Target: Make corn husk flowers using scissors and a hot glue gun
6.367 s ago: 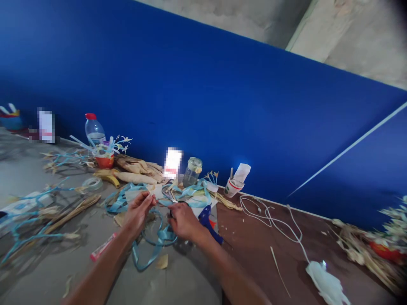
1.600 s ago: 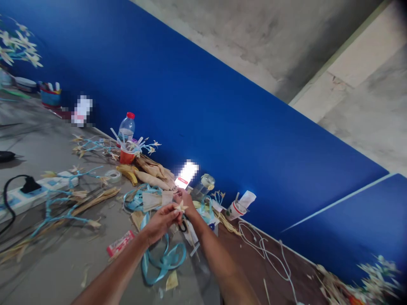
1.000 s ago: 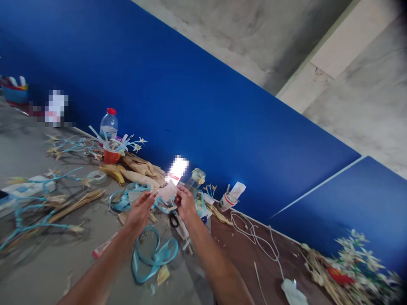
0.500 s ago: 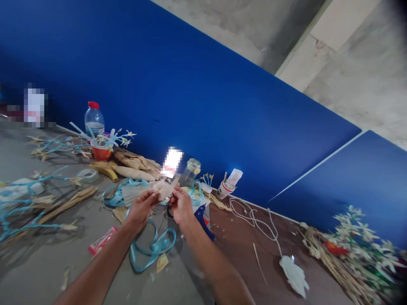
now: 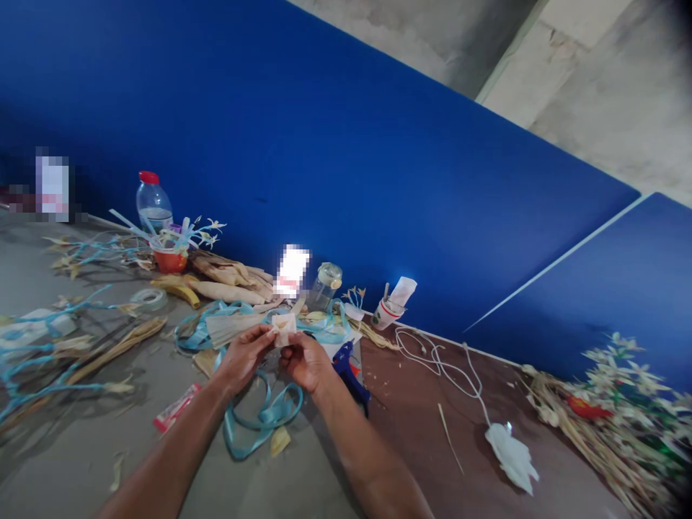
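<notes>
My left hand and my right hand are close together over the table, fingers pinched on a small pale piece of corn husk. The piece stands up between the two sets of fingertips. Light blue ribbon lies in loops below my hands, and more of it is bunched behind them. A blue glue gun rests just right of my right wrist. Dried corn husks lie heaped behind my left hand, close to a clear jar.
To the left are ribbon-stemmed husk flowers, a tape roll, a red cup and a red-capped bottle. A white cable, paper cup and flower bunch are on the right. A blue partition stands behind.
The husk piece has turned in my fingers and sits slightly lower, looking smaller and squarer. Both hands stay pinched on it. The view has shifted slightly.
</notes>
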Demonstrator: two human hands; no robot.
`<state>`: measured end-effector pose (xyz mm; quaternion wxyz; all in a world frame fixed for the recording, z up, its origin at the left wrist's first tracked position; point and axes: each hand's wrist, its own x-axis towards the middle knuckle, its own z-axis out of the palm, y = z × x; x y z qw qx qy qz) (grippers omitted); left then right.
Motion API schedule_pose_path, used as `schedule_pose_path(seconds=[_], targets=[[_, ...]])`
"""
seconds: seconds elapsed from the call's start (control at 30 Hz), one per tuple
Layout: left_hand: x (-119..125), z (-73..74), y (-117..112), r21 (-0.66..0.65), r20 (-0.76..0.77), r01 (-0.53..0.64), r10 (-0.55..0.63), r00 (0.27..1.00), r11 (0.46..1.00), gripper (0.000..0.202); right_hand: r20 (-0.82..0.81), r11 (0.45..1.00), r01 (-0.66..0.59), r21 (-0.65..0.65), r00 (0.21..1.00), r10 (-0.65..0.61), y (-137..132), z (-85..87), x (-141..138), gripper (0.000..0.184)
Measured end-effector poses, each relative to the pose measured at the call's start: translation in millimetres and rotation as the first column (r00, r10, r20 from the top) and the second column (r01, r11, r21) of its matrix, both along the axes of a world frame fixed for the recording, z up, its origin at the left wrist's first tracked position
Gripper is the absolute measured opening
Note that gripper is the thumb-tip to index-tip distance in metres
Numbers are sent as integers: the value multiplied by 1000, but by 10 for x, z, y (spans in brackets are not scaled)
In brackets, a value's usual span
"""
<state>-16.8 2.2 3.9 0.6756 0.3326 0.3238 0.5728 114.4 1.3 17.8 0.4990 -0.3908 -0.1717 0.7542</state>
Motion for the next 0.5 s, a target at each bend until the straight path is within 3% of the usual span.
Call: schedule_pose_path(seconds=[0.23,0.5], targets=[[7,12,-12,-2,-35,52,-52,998,999,25,38,989,90,119,995,-95,1,-46,38,18],[14,-20,-11,7,-17,59,-59,998,998,24,74,977,52,207,995,-68,-15,-62,-10,30]])
